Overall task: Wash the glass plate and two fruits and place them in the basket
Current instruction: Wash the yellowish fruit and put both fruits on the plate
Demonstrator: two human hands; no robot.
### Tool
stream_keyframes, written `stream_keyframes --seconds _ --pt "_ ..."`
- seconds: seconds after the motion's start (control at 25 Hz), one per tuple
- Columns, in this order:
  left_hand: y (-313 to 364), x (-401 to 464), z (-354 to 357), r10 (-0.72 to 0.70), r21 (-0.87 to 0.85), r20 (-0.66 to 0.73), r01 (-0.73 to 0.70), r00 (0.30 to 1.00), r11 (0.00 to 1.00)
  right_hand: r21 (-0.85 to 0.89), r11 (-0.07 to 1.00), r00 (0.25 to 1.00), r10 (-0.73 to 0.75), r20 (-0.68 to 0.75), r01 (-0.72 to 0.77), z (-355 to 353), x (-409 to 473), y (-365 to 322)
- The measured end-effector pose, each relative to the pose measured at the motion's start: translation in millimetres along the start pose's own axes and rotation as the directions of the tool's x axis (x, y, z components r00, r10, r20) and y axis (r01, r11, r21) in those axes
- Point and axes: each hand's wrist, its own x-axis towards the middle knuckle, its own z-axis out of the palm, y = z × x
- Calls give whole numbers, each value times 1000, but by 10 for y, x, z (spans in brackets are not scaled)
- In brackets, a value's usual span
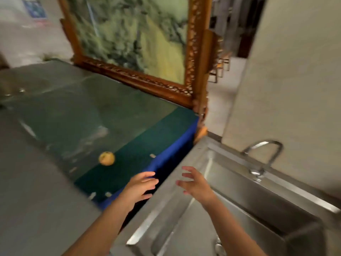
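One yellow-orange fruit (pixel 106 158) lies on the glass-topped green table (pixel 77 115), near its blue-edged corner. My left hand (pixel 141 187) hovers over that table corner, fingers apart and empty, a short way right of and below the fruit. Above the left rim of the steel sink (pixel 186 215), my right hand (pixel 196 183) is spread with nothing in it. I see no glass plate, second fruit or basket. The frame is motion-blurred.
A curved tap (pixel 265 154) stands at the sink's back edge, against a pale wall. A large painting in a carved wooden frame (pixel 193 58) stands at the table's far side. Chairs show in the room beyond.
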Motion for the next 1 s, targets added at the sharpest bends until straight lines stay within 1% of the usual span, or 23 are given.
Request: stream_keyframes --seconds 0.08,0.2,0.32,0.48,0.64,0.76,0.88,1.0 --pt "30 121 -497 -37 -54 -114 31 993 998 -11 1000 999 2 52 -1 475 338 -145" --pt "130 369 -1206 -55 -123 -234 26 971 992 -44 999 987 5 160 2 1176 830 -340" --pt "212 691 -1767 -64 -150 -322 15 945 989 -99 994 978 -21 209 42 1702 1267 -482" --pt "148 1290 -2344 -109 -157 -385 51 916 986 -247 964 971 -39 235 98 2316 1844 -457" --pt "-52 1892 -2542 -174 -161 -350 124 921 979 -283 955 976 -23 218 86 2786 2256 -231" --pt "-205 2223 -2503 -183 -175 -294 135 938 975 -313 948 981 4 194 58 3020 2435 -22" --pt "-301 2330 -2419 -129 -180 -266 83 955 980 -235 972 987 26 156 12 3125 2489 65" --pt "-283 2275 -2274 -66 -206 -224 18 972 978 -93 995 985 41 166 -25 2957 2443 61"
